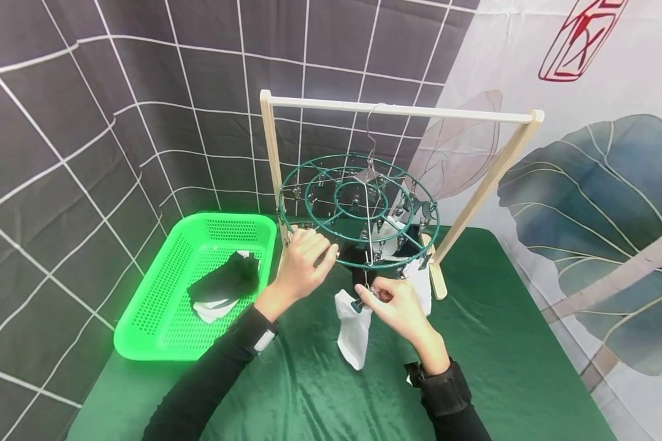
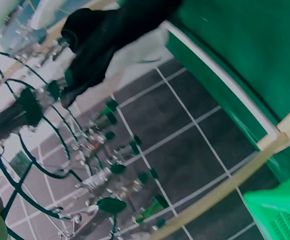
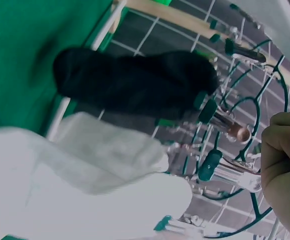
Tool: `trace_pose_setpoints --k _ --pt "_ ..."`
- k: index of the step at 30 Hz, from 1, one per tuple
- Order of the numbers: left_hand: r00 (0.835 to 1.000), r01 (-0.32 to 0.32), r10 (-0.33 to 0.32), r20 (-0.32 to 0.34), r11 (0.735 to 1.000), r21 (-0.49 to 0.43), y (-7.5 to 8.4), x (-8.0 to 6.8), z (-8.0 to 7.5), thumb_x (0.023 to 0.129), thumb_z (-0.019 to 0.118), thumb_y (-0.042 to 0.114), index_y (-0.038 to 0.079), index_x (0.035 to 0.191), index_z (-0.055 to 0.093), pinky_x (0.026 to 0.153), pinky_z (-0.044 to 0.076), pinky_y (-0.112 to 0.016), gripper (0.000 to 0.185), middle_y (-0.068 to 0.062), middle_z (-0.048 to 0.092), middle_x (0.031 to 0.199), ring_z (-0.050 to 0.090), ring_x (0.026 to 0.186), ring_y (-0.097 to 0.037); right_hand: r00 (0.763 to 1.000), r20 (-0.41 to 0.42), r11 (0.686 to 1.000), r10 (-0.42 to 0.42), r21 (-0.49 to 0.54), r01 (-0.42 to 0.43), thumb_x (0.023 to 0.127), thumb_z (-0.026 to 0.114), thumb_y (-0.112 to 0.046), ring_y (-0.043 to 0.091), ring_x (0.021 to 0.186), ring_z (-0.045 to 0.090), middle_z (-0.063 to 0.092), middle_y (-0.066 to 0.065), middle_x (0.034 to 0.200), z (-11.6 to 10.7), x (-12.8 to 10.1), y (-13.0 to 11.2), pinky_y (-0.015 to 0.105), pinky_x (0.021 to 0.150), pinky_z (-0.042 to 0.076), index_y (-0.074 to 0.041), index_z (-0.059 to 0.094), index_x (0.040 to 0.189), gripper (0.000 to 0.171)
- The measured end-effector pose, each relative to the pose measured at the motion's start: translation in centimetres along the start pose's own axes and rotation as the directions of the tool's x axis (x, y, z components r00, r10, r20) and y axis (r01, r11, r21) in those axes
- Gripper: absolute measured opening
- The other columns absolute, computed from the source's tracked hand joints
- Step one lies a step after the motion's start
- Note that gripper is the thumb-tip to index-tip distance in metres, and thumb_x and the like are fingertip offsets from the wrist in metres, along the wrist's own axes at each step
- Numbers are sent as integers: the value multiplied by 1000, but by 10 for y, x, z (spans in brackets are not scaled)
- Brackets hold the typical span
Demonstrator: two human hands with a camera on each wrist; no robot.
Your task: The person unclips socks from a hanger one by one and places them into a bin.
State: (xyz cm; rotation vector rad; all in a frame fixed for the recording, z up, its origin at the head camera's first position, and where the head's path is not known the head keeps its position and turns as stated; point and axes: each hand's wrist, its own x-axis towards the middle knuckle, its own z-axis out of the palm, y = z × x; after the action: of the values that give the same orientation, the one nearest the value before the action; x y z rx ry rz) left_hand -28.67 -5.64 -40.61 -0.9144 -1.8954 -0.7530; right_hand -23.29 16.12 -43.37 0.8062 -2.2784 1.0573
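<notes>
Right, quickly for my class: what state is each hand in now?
Left hand: at the rim of the round hanger; whether it grips cannot be told.
Right hand: closed, pinching a clip at the top of the white sock.

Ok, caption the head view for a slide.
Right hand pinching a clip at a white sock, left hand at the green hanger.

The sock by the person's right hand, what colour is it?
The sock is white, and the head view shows it best.
</notes>
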Motion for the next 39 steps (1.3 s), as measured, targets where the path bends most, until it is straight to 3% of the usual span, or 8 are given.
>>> trace_pose_setpoints --k 10,16,20,24,26,29,32,39 --pt "1000 4 -4 -1 1000 31 -8 -7 1 95 53 15 5 71 58 77 40 -39 26 -5 55 74 50 78 -24 997 25 990 -70 -117 73 86 69 -32 1 47 24 27 -13 52 11 5 -13 17 45 19 -20 43 58 40" --pt "957 149 -153 -245 988 -37 10 -26 8 93 55 10 0 92 64 100 34 -46 14 -17 58 106 49 108 -35 997 29 983 -65 -171 69 86 68 -35 0 46 25 28 -12 51 12 3 -16 17 44 19 -20 43 57 40" --pt "791 391 -466 -396 883 -259 34 -46 10 91 49 3 -3 110 54 105 29 -40 20 -21 45 124 38 121 -31 997 50 984 -53 -169 61 86 68 -34 0 47 26 28 -13 52 14 1 -17 16 44 18 -21 44 58 40" --pt "523 570 -814 -254 556 -605 55 -69 16 98 41 6 -5 117 44 94 35 -26 22 -15 44 119 42 109 -14 998 42 987 -44 -156 50 86 68 -34 1 47 25 27 -13 52 14 1 -17 17 45 18 -21 42 58 41" --pt "457 634 -885 -92 396 -664 60 -79 21 102 35 13 -6 118 44 89 35 -27 26 -16 48 115 45 105 -14 999 34 986 -43 -159 48 86 68 -34 2 47 26 27 -12 52 15 1 -17 18 46 18 -21 41 58 41" --pt "501 724 -835 228 260 -639 60 -92 27 106 15 26 -9 124 45 98 35 -37 49 -25 52 122 48 116 -27 999 32 984 -33 -171 38 86 68 -33 2 47 26 28 -13 52 16 2 -16 18 46 19 -20 42 58 41" --pt "531 799 -699 479 225 -558 58 -104 29 104 2 38 -14 136 36 112 21 -50 70 -31 38 141 32 135 -39 1000 26 983 -4 -182 9 85 70 -31 1 47 26 27 -13 53 17 3 -14 18 45 19 -20 43 59 39" --pt "530 827 -646 549 251 -504 57 -110 27 102 40 13 -10 135 41 97 43 -31 40 -27 54 125 57 108 -21 998 -8 978 58 -202 -58 84 71 -32 3 47 27 28 -13 53 19 1 -6 20 44 21 -20 44 59 38"
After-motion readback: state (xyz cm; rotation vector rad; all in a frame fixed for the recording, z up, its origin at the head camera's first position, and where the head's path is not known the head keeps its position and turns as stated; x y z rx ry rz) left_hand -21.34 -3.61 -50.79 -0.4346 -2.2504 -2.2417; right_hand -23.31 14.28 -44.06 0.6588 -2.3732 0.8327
